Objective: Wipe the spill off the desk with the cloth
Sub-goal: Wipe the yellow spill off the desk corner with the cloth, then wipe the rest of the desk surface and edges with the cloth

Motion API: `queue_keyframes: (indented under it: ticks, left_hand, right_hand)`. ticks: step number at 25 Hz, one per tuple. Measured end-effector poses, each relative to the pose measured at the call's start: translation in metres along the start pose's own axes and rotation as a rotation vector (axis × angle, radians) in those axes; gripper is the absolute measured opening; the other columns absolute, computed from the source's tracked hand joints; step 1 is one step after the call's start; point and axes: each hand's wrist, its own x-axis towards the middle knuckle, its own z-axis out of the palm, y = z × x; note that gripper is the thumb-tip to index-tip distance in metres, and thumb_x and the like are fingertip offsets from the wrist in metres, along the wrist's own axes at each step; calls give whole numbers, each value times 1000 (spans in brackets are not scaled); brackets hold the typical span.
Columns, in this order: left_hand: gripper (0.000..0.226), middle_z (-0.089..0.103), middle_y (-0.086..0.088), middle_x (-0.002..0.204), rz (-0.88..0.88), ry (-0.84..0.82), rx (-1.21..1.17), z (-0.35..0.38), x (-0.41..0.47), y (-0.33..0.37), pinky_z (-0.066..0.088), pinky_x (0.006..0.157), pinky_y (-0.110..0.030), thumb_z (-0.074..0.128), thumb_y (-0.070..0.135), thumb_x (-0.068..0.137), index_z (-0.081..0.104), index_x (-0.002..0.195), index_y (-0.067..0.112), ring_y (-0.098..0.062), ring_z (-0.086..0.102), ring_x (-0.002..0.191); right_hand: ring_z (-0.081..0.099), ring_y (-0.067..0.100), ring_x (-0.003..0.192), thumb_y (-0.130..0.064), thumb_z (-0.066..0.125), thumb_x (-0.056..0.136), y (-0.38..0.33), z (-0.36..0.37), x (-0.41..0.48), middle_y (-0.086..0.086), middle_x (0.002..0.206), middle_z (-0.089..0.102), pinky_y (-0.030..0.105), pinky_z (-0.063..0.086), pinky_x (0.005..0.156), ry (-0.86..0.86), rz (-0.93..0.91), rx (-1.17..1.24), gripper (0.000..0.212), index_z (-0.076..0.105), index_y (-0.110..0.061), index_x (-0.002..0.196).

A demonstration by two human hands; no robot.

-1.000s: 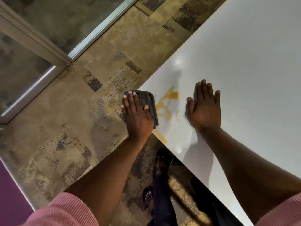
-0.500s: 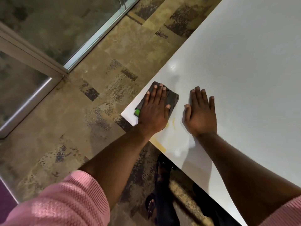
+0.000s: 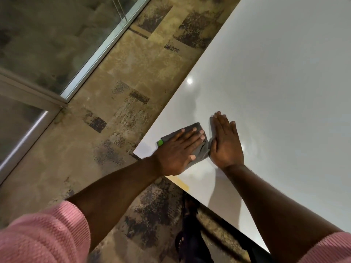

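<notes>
Hidden or cut off: most of the grey cloth (image 3: 191, 128) under the flat left hand (image 3: 178, 150), any spill beneath it, desk (image 3: 284, 92) running past top and right edges, both pink sleeves (image 3: 43, 234) cropped below.

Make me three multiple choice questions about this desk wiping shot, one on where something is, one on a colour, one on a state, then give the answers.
1. Where is the cloth?
A. near the desk's corner
B. on the floor
C. far across the desk

2. What colour is the cloth's tag?
A. red
B. green
C. blue

3. How is the right hand?
A. gripping the cloth
B. raised in the air
C. flat on the desk

Answers:
1. A, the left hand presses it down beside the corner.
2. B, a bright green tab shows at its edge.
3. C, palm down with fingers extended, beside the cloth.
</notes>
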Motion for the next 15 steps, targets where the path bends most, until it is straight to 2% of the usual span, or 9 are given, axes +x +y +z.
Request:
queue_keyframes:
  ticks: [3,5,8,10,13,15]
  left_hand:
    - [66,-13,-1,170,112,-96,19,-9,-1,-13,-1,131,-44,20,41,106,-8,161,16,-21,-18,158]
    - [66,-9,-2,172,113,-42,-44,-17,-6,-15,-2,131,-42,18,45,107,-2,163,16,-21,-14,159]
    - [67,5,-6,174,-49,117,-175,-25,-26,-21,3,131,-43,16,48,109,11,165,12,-22,-1,161]
    - [66,10,-8,173,-143,161,-194,-31,-32,-37,8,131,-46,16,46,109,16,164,9,-24,4,161]
    - [63,4,-8,173,-197,110,-144,-41,-22,-70,7,131,-45,24,39,111,11,164,9,-24,0,161]
    - [63,-1,-9,173,-186,59,-136,-47,-2,-88,7,131,-44,29,33,111,7,164,8,-24,-3,161]
  right_hand:
    - [25,29,159,-30,30,102,0,0,0,13,170,31,48,12,132,-8,-4,18,63,36,-8,161]
    - [26,28,159,-31,28,104,-1,-3,0,12,170,32,50,14,131,-12,-3,20,61,37,-9,161]
    - [25,28,159,-35,27,106,-5,-5,-2,11,171,30,50,12,131,10,-9,-7,61,35,-12,162]
    - [24,27,160,-38,30,108,-18,-5,-1,10,171,29,47,7,132,48,0,-37,60,31,-13,163]
    - [22,27,159,-39,36,108,-62,8,-6,9,172,27,42,3,132,62,30,-71,61,27,-14,164]
    - [19,27,160,-40,38,107,-99,29,-11,9,173,24,43,4,132,44,105,-72,64,26,-13,164]
